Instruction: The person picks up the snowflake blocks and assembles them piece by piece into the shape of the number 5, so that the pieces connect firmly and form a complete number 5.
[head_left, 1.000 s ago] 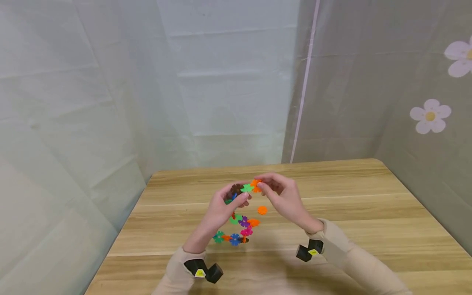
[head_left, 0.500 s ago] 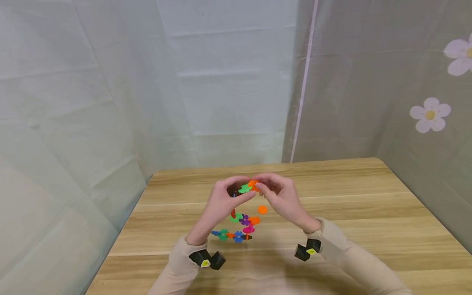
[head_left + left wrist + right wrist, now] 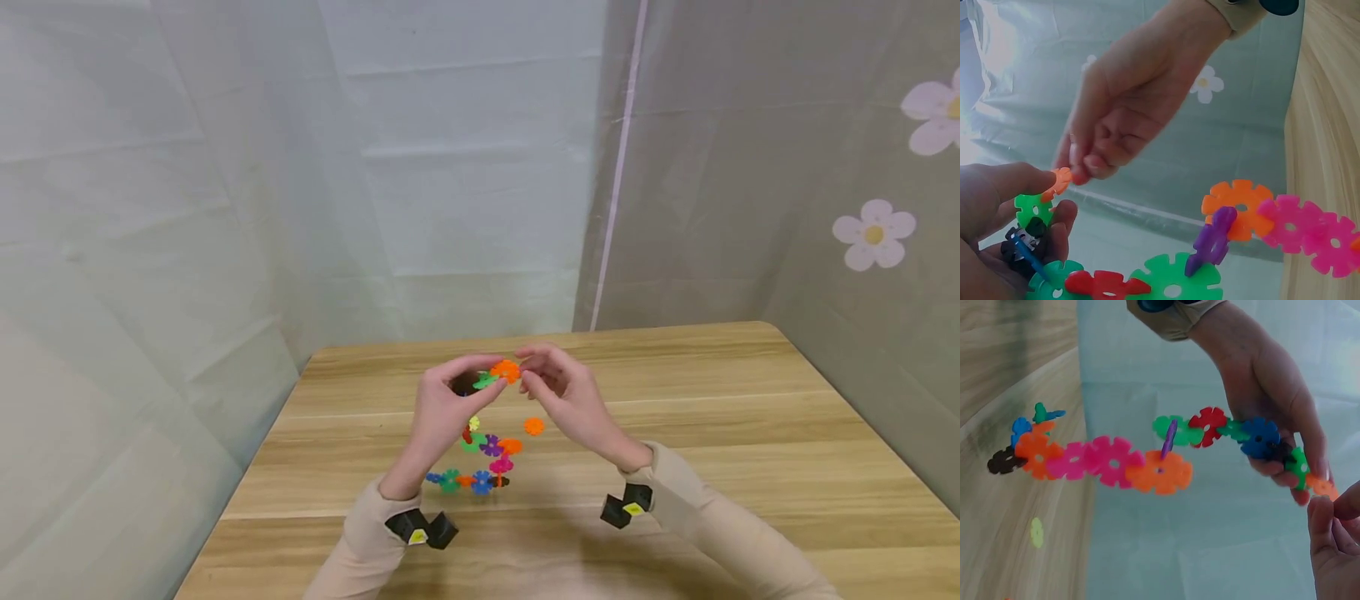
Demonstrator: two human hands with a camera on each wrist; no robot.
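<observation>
Orange plastic, a small snowflake-shaped disc [image 3: 506,370], is being pinched between the thumb and fingertips of the right hand [image 3: 561,392] and is being pressed against the green disc [image 3: 1030,208] at the upper end of a chain of interlocking discs [image 3: 1147,459]. That upper end is being gripped by the left hand [image 3: 442,406], its thumb and curled fingers being closed round the green disc and the dark pieces just beside it. The chain is being held up above the wooden table [image 3: 750,433], both hands being raised over the middle of it; from the left hand the chain is hanging down in green, red, purple, orange and pink links, and its lower end [image 3: 468,481] is being rested on the tabletop near the left wrist. A single loose orange disc [image 3: 533,427] is lying on the table below the right hand, apart from the chain. A pale yellow disc [image 3: 1036,532] is being seen on the wood in the right wrist view.
</observation>
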